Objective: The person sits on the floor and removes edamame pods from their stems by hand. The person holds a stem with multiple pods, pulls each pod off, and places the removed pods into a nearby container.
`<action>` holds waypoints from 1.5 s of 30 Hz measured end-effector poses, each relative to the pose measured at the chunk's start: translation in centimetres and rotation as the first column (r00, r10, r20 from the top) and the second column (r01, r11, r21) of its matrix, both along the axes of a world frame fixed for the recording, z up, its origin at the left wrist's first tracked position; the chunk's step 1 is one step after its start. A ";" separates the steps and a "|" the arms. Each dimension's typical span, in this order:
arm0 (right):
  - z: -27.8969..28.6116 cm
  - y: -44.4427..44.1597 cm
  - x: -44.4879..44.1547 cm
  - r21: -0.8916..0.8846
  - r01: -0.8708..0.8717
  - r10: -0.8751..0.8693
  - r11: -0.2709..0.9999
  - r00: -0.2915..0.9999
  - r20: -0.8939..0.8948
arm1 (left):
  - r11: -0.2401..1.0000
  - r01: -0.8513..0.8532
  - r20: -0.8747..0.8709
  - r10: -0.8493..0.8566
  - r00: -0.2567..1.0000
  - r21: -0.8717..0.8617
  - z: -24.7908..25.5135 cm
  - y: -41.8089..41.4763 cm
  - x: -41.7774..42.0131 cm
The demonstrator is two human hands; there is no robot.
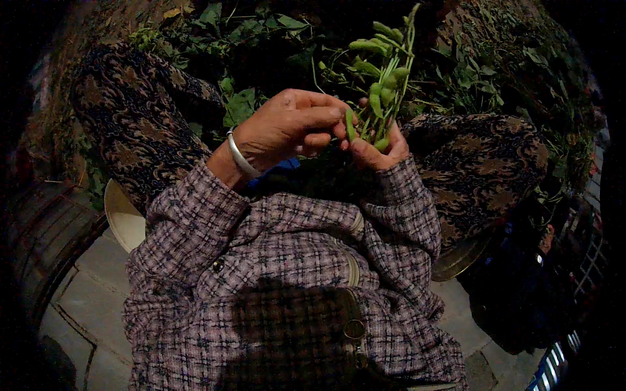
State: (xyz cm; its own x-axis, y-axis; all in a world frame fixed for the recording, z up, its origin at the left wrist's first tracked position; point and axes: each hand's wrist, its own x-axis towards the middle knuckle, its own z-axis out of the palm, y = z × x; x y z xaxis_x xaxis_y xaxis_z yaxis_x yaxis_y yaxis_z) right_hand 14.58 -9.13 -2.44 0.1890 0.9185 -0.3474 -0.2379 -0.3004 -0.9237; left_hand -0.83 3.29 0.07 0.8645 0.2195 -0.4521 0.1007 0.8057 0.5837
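My right hand [379,152] grips the lower stems of a bunch of green soybean stalks [408,68], which rises up and away from me. Plump, fuzzy pods [387,88] hang along the stems. With a silver bangle [239,155] at its wrist, my left hand [293,122] reaches in from the left. Its bent fingers meet at one soybean pod [350,125] low on the bunch, beside my right thumb. The left fingertips are partly hidden behind that pod and each other.
Cut leafy plants [489,73] lie in heaps ahead and to the right. My patterned trouser legs [132,117] spread to both sides. A pale rounded rim [122,215] shows by my left leg. Dark cloth [513,293] lies at the right on grey paving [98,283]. Something blue [283,168] sits below my hands.
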 end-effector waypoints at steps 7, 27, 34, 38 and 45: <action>0.3 0.2 -0.3 0.054 0.018 -0.008 0.998 0.983 -0.181 | 0.996 0.012 0.001 -0.012 1.000 0.087 -0.7 -0.4 -0.4; 0.1 0.1 -0.9 0.014 0.069 -0.067 0.997 0.989 -0.130 | 0.973 -0.019 0.014 0.016 1.000 0.229 -1.3 -1.4 0.1; 0.2 0.3 -1.0 -0.039 0.084 -0.078 0.996 0.985 0.154 | 0.993 -0.025 0.005 0.025 1.000 0.113 -1.8 -1.3 0.3; 0.7 0.6 -0.6 -0.041 0.123 -0.096 0.992 0.910 0.403 | 0.994 -0.085 -0.169 0.095 0.981 0.065 -2.1 -2.3 1.6; -2.1 -0.2 -0.6 0.043 0.196 -0.179 0.980 0.753 0.633 | 0.988 -0.131 -0.185 0.143 0.972 0.078 -2.4 -2.9 2.1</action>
